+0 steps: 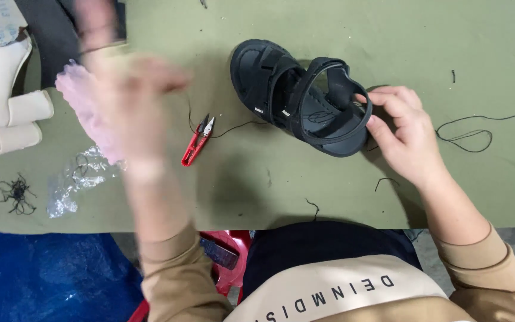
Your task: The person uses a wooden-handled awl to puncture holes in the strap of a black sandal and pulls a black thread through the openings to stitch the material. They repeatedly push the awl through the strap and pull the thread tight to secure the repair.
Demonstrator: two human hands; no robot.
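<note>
A black sandal [293, 95] lies on the olive-green table [388, 36], toe pointing up and to the left. My right hand [403, 134] grips its heel strap at the right end, thumb and fingers pinched on the strap. My left hand [141, 95] is raised over the table's left side and is heavily blurred. A pale pink crumpled piece [84, 107] shows right beside it; whether the hand holds it cannot be told. Red thread snips [196, 142] lie between the two hands, with a black thread running from them toward the sandal.
Cream-white sandals [1, 107] rest at the left edge. A crumpled clear plastic bag [78, 179] and a tangle of black thread [16, 194] lie at front left. Loose black thread [466, 134] curls at the right. A blurred wrist-like shape [98, 27] shows at the top. Blue sheeting [43, 274] lies below the table.
</note>
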